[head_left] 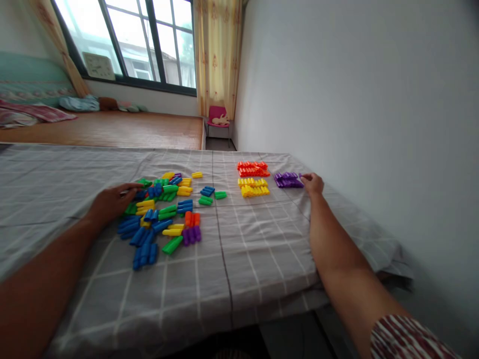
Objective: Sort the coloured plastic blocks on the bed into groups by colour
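Observation:
A loose heap of mixed plastic pieces [164,214], blue, green, yellow, orange and purple, lies on a grey checked cloth [243,249]. My left hand [110,202] rests on the heap's left side, fingers stretched flat over the pieces. Farther right lie three sorted groups: orange pieces [253,168], yellow pieces [253,187] and purple pieces [287,180]. My right hand [312,182] touches the right end of the purple group, fingers curled together; what they hold, if anything, is hidden.
A white wall [355,124] runs close along the right of the cloth-covered surface. Beyond it are a wooden platform [112,128], a window [149,40], curtains and a small pink chair [218,117]. The cloth's front right corner hangs off the edge.

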`<state>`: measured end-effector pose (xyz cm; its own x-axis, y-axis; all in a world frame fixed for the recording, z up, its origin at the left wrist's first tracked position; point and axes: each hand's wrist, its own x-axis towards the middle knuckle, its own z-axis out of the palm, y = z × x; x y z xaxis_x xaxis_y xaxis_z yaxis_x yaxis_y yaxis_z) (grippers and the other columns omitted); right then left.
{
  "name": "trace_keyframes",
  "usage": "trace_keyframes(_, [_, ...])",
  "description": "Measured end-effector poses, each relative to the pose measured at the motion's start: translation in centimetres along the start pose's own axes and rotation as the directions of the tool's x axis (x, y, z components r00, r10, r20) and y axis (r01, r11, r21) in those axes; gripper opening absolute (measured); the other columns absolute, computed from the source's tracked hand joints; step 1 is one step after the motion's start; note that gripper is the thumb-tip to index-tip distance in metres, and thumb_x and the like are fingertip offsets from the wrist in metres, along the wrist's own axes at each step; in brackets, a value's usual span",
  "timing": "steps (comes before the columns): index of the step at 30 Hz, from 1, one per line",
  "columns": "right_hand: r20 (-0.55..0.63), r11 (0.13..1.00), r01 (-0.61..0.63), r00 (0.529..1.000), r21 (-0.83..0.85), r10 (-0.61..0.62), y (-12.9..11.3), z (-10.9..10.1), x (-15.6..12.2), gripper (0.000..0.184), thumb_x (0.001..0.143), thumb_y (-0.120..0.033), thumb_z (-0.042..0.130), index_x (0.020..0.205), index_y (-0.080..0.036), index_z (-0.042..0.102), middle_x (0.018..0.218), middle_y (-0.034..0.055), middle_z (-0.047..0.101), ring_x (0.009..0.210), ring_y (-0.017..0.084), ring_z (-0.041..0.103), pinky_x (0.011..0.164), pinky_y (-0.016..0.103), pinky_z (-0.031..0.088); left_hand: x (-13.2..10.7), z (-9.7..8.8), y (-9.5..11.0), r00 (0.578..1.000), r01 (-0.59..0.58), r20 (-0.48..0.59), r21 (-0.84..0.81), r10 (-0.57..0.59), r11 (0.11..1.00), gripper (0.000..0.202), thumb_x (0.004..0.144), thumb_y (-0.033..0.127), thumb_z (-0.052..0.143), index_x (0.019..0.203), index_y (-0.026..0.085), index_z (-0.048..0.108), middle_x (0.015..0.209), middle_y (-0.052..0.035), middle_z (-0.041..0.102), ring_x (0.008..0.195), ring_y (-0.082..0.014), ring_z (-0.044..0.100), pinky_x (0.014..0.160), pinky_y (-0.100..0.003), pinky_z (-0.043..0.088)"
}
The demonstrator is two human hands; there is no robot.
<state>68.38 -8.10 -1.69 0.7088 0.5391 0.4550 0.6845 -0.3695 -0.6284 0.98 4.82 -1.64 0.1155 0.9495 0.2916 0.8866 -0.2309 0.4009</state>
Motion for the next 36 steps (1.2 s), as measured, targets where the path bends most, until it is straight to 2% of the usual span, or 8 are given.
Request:
trace_keyframes(7, [0.025, 0.992, 0.102, 0.995, -0.070, -0.100, -1.2, 0.3, -1.4, 0.035, 0.092, -0.037, 0.060, 0.120, -0.016, 0.060, 0.119, 0.0094, 0.062, 0.102, 0.022, 0.062, 0.087, 0.041, 0.053, -0.1, 0.0, -0.2, 1.000, -0.009, 0.011, -0.028, 0.009, 1.000, 0.048, 0.083, 0.046, 0.043, 0.118, 0.023, 0.068, 0.107, -0.0018, 0.074, 0.094, -0.0215, 0.070, 0.081, -0.029, 0.053])
trace_keyframes(14, [-0.131, 0.990, 0.100, 0.985, -0.101, -0.113, -2.6, -0.5, -2.0, 0.027, 0.090, -0.031, 0.050, 0.096, -0.013, 0.068, 0.096, 0.0160, 0.070, 0.090, 0.028, 0.064, 0.087, 0.041, 0.047, -1.1, -0.3, 1.0, 0.997, -0.066, -0.050, -0.106, 0.061, 0.992, 0.043, 0.085, 0.037, 0.045, 0.113, 0.018, 0.071, 0.111, -0.0069, 0.073, 0.101, -0.0223, 0.068, 0.090, -0.032, 0.052])
trace_keyframes(20, [-0.117, 0.843, 0.519, 0.854, 0.138, -0.507, -11.6, 1.0, -6.4, 0.034, 0.093, -0.041, 0.045, 0.107, -0.018, 0.066, 0.103, 0.0142, 0.069, 0.078, 0.022, 0.063, 0.075, 0.034, 0.048, -1.1, 0.3, 0.8, 0.992, -0.105, -0.097, -0.209, 0.086, 0.972, 0.037, 0.083, 0.038, 0.052, 0.105, 0.020, 0.075, 0.101, -0.0061, 0.076, 0.097, -0.0231, 0.068, 0.090, -0.032, 0.053])
trace_keyframes(23, [0.216, 0.646, 0.653, 0.617, 0.395, -0.757, -18.7, 1.5, -13.0, 0.030, 0.091, -0.043, 0.051, 0.100, -0.020, 0.069, 0.093, 0.0089, 0.069, 0.074, 0.019, 0.063, 0.069, 0.031, 0.050, -1.0, 0.7, 0.4, 0.990, -0.112, -0.112, -0.243, 0.087, 0.964, 0.035, 0.084, 0.035, 0.052, 0.105, 0.019, 0.075, 0.103, -0.0062, 0.075, 0.096, -0.0220, 0.069, 0.089, -0.031, 0.053])
trace_keyframes(26, [0.455, 0.355, 0.640, 0.008, 0.682, -0.890, -24.3, 1.8, -20.0, 0.026, 0.092, -0.039, 0.054, 0.105, -0.023, 0.070, 0.102, 0.0073, 0.069, 0.088, 0.019, 0.064, 0.080, 0.031, 0.051, -0.9, 1.1, 0.3, 0.989, -0.115, -0.117, -0.258, 0.087, 0.959, 0.034, 0.085, 0.029, 0.050, 0.106, 0.018, 0.075, 0.107, -0.0063, 0.075, 0.099, -0.0209, 0.068, 0.090, -0.029, 0.052])
trace_keyframes(28, [0.435, 0.234, 0.585, -0.228, 0.777, -0.871, -26.4, 1.9, -23.4, 0.023, 0.093, -0.035, 0.055, 0.107, -0.024, 0.070, 0.105, 0.0071, 0.069, 0.097, 0.019, 0.063, 0.088, 0.033, 0.048, -0.9, 1.2, 0.4, 0.990, -0.117, -0.110, -0.266, 0.091, 0.957, 0.035, 0.085, 0.028, 0.049, 0.107, 0.018, 0.074, 0.107, -0.0062, 0.075, 0.100, -0.0204, 0.068, 0.090, -0.028, 0.052])
trace_keyframes(30, [0.421, 0.193, 0.575, -0.294, 0.795, -0.858, -27.4, 2.0, -25.1, 0.021, 0.092, -0.031, 0.058, 0.107, -0.023, 0.069, 0.106, 0.0072, 0.069, 0.100, 0.019, 0.062, 0.090, 0.033, 0.046, -0.9, 1.2, 0.5, 0.990, -0.116, -0.106, -0.273, 0.090, 0.955, 0.036, 0.086, 0.027, 0.048, 0.108, 0.017, 0.074, 0.107, -0.0065, 0.075, 0.100, -0.0199, 0.068, 0.090, -0.028, 0.052])
trace_keyframes(36, [0.605, 0.368, 0.586, -0.277, 0.722, -0.747, -26.4, 2.0, -23.1, 0.027, 0.080, -0.031, 0.072, 0.106, -0.023, 0.070, 0.089, 0.0014, 0.069, 0.073, 0.013, 0.062, 0.064, 0.023, 0.044, -1.0, 0.8, 0.8, 0.992, -0.119, -0.081, -0.243, 0.102, 0.963, 0.036, 0.086, 0.028, 0.048, 0.109, 0.017, 0.073, 0.111, -0.0071, 0.073, 0.102, -0.0211, 0.067, 0.090, -0.029, 0.052])
